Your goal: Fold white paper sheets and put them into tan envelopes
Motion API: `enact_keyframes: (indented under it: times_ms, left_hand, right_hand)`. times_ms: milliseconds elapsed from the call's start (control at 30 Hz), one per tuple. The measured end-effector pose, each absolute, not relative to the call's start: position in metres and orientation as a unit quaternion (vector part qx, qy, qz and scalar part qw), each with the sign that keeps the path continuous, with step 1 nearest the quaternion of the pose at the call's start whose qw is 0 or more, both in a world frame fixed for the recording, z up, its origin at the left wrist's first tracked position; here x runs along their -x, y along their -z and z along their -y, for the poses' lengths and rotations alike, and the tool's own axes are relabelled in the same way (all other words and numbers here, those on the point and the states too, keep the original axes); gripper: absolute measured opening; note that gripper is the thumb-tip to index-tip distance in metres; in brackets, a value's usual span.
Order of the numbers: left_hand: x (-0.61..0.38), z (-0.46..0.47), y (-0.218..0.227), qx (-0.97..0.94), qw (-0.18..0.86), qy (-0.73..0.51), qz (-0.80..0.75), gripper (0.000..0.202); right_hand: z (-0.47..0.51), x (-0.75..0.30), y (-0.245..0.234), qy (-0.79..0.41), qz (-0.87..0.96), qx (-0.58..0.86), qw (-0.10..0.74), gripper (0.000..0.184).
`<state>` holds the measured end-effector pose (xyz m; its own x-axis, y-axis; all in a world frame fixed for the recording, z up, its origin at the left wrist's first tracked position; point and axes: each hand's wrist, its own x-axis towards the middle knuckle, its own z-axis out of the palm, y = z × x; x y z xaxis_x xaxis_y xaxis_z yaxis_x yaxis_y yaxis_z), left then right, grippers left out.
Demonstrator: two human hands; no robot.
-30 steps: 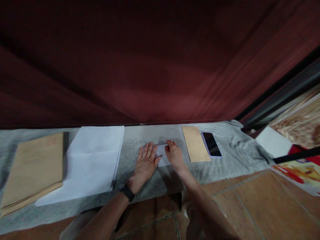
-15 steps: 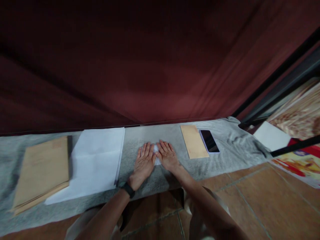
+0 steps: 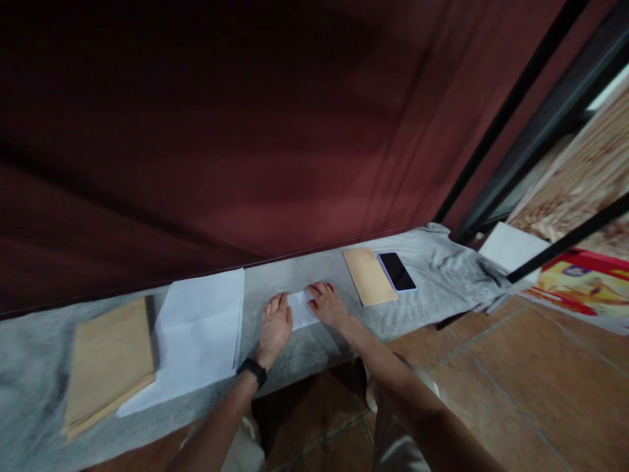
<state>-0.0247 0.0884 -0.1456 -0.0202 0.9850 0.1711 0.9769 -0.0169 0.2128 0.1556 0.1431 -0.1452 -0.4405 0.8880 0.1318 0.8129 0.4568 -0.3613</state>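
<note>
A small folded sheet of white paper lies on the grey cloth between my two hands. My left hand, with a black band at the wrist, rests flat on its left end, fingers straight out and close together. At the right end, the fingertips of my right hand touch the paper, with the fingers a little bent and apart. Nothing is gripped in either hand. Right of my right hand is a brown envelope, and beside it a phone with a dark screen.
Large white sheets lie to the left, partly under a stack of brown envelopes. Grey cloth covers the narrow bench. A dark red curtain hangs behind it. Dark metal bars and a colourful box are at the right.
My hands have moved apart, the left to the left and the right slightly to the right, uncovering more of the folded paper. The view has tilted and shifted.
</note>
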Motion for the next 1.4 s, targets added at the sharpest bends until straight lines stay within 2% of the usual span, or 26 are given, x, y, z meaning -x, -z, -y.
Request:
enact_keyframes:
  times_ms: [133, 233, 300, 433, 500, 633, 733, 900, 1067, 1233, 1300, 1400]
  left_hand:
    - [0.035, -0.107, 0.126, -0.704, 0.071, -0.075, -0.702, 0.045]
    - [0.043, -0.124, 0.116, -0.712, 0.093, -0.062, -0.694, 0.042]
    - [0.047, -0.131, 0.110, -0.718, 0.098, -0.063, -0.686, 0.032]
    - [0.054, -0.129, 0.095, -0.725, 0.106, -0.087, -0.675, 0.013]
    - [0.056, -0.121, 0.084, -0.726, 0.089, -0.126, -0.670, 0.016]
    - [0.055, -0.094, 0.070, -0.735, -0.015, -0.229, -0.638, 0.020]
    - [0.049, -0.068, 0.077, -0.744, -0.039, -0.221, -0.629, 0.021]
    - [0.034, -0.031, 0.110, -0.748, 0.029, -0.167, -0.641, 0.031]
    - [0.029, -0.003, 0.127, -0.734, 0.053, -0.177, -0.653, 0.046]
    - [0.075, 0.022, 0.119, -0.662, 0.040, -0.243, -0.708, 0.050]
    - [0.113, 0.033, 0.108, -0.568, -0.004, -0.264, -0.780, 0.046]
    - [0.178, 0.045, 0.084, -0.407, -0.041, -0.276, -0.870, 0.054]
  right_hand:
    - [-0.150, -0.157, 0.133, -0.148, 0.829, 0.521, 0.139, 0.044]
    - [-0.154, -0.157, 0.126, -0.172, 0.814, 0.536, 0.144, 0.029]
    - [-0.156, -0.159, 0.121, -0.195, 0.809, 0.531, 0.159, 0.020]
    - [-0.155, -0.165, 0.105, -0.207, 0.812, 0.507, 0.201, 0.020]
    - [-0.152, -0.169, 0.093, -0.183, 0.822, 0.480, 0.246, 0.019]
    - [-0.145, -0.178, 0.075, -0.116, 0.847, 0.412, 0.315, 0.017]
    - [-0.134, -0.186, 0.080, -0.100, 0.865, 0.390, 0.299, 0.018]
    - [-0.101, -0.193, 0.125, -0.150, 0.883, 0.381, 0.229, 0.028]
    - [-0.066, -0.174, 0.162, -0.105, 0.872, 0.420, 0.227, 0.044]
    - [-0.049, -0.156, 0.169, -0.040, 0.873, 0.456, 0.171, 0.049]
    - [-0.047, -0.154, 0.168, -0.030, 0.871, 0.462, 0.161, 0.050]
    - [-0.046, -0.154, 0.168, -0.021, 0.871, 0.466, 0.157, 0.051]
